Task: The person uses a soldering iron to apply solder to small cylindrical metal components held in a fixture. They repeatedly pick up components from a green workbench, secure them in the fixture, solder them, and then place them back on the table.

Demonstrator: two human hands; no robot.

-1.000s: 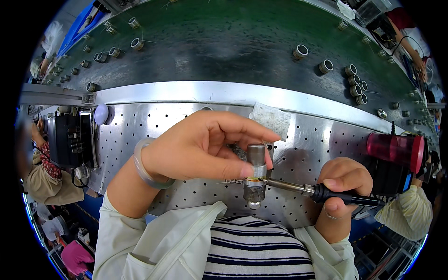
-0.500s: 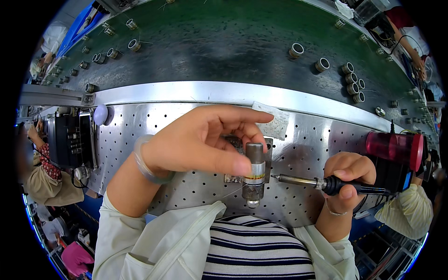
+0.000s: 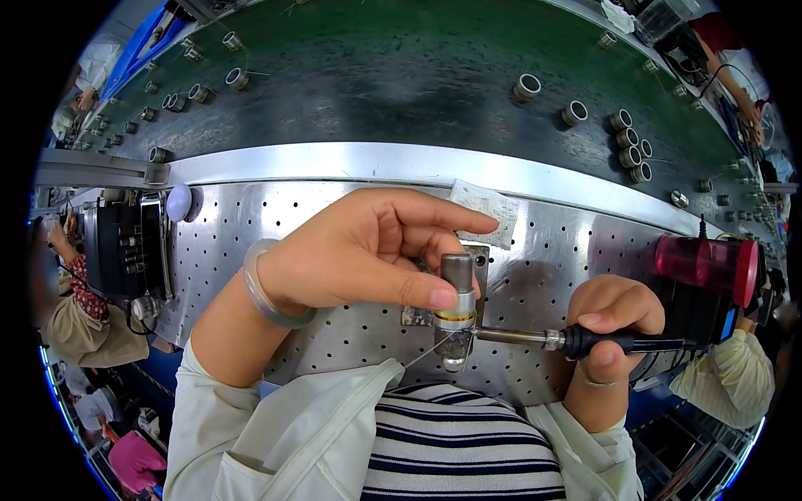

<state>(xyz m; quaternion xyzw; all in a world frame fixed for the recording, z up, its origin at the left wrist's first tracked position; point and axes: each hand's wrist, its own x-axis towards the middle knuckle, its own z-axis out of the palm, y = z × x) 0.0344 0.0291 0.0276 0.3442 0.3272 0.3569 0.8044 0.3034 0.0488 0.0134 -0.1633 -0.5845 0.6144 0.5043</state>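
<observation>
swung leftward since half a second ago with soldering iron (image 3: 518, 336) gripped in right hand (image 3: 616, 311), bringing its tip up to metal ring (image 3: 465, 307). flanked at right by red translucent container (image 3: 706, 265), contents too unclear to tell. working over perforated tabletop (image 3: 251, 219), with open room between right hand and silver rail (image 3: 368, 162) along the far edge. pinching the ring, fitted around metal post (image 3: 456, 272), between thumb and fingers of left hand (image 3: 359, 250), with index finger stretched out past the post.
</observation>
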